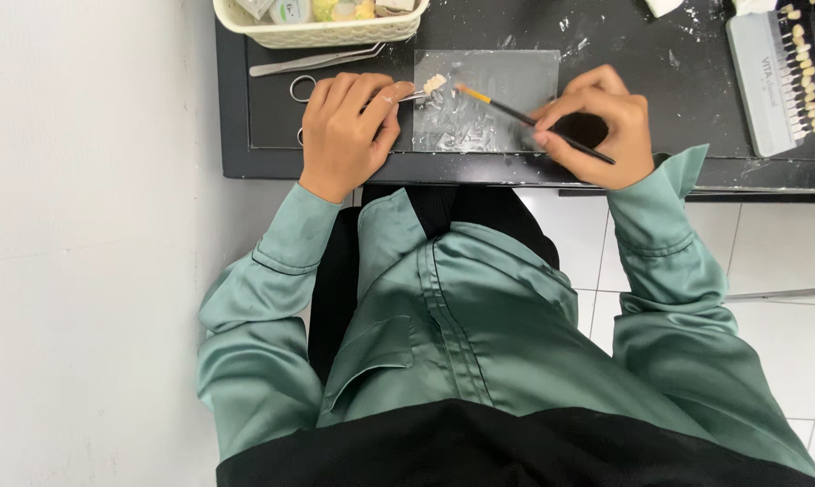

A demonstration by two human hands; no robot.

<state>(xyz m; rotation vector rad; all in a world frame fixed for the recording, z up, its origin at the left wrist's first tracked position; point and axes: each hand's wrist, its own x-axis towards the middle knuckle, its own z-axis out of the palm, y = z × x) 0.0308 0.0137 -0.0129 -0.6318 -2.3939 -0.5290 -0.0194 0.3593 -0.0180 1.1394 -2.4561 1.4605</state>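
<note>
My left hand (346, 126) grips a metal clamp tool (413, 95) whose tip holds a small cream tooth-shaped piece (434, 83) over the left edge of a glass slab (516, 72). A thin black brush with an orange tip (507, 106) is pinched in my right hand (597, 126), its tip just right of the tooth-shaped piece without clearly touching it. The slab carries smeared whitish paste (462, 122). Both green sleeves reach from the bottom of the view.
A black tabletop (660, 90) abuts a white wall on the left. A cream basket (317, 27) of small jars stands at the back left, metal tweezers (313, 61) and scissor handles (301, 88) beside my left hand. A tooth shade guide (782, 77) lies at the right.
</note>
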